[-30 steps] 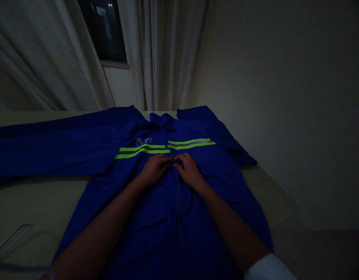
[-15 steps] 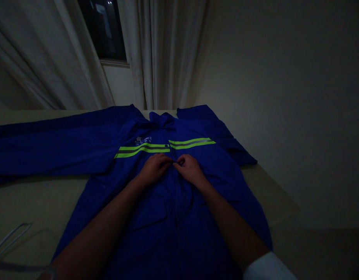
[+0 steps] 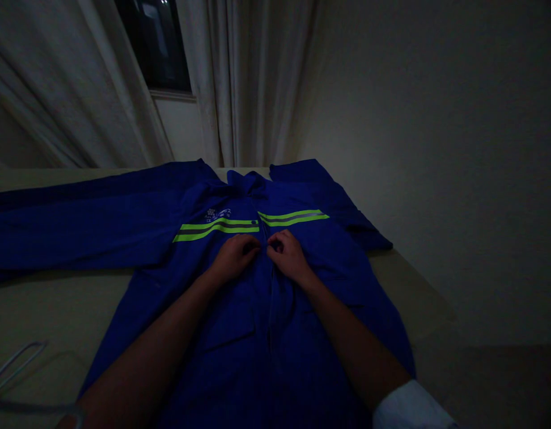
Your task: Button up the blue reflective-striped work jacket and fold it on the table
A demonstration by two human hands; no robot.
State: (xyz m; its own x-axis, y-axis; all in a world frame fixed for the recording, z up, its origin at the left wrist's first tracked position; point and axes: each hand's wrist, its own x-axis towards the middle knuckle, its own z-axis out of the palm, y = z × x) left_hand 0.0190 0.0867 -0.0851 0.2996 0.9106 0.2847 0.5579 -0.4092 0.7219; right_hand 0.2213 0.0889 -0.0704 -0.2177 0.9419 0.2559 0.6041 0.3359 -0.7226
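Observation:
A blue work jacket (image 3: 240, 333) with yellow-green reflective stripes (image 3: 217, 227) lies flat, front up, on a beige table (image 3: 43, 310). Its long sleeve (image 3: 79, 223) stretches out to the left. My left hand (image 3: 233, 256) and my right hand (image 3: 287, 255) rest close together on the jacket's front closure, just below the stripes. Both have fingers curled and pinch the fabric edges at the centre seam. What sits between the fingertips is too dark to make out.
A pale wire hanger (image 3: 16, 366) lies at the table's near left. Behind the table hang light curtains (image 3: 240, 83) around a dark window (image 3: 154, 44). A plain wall (image 3: 436, 149) stands to the right, close to the table's right edge (image 3: 418, 280).
Both hands have crept a little up the front closure toward the stripes and moved slightly apart; the jacket lies as before.

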